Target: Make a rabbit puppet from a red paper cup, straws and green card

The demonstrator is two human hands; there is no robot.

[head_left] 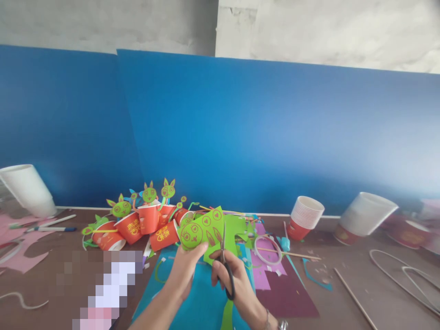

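Taking the green sheet as the centre of the clock, with twelve straight ahead of me, my left hand (188, 268) comes in from seven o'clock and pinches the green paper sheet (201, 233), thumb on top. My right hand (237, 272), from five o'clock, grips the black-handled scissors (223, 250), blades pointing towards twelve at the sheet's right side, close by the drawn rabbit ears (215, 236). I can't tell whether they are biting into the paper.

I judge this batch part-way through. At nine to ten o'clock, several red paper cups (149, 220) lie or stand in a cluster, with cut-out green rabbit faces (121, 209) above them; those look finished. On my sheet, the drawn rabbit face (190, 234), the ears and the heart circles (206, 221) seem to remain uncut, so trimming and probably fixing are left. A nested stack of paper cups (306, 217) at three o'clock carries no figures. A loose green strip (227, 316) lies at five, over the blue sheet (206, 298).
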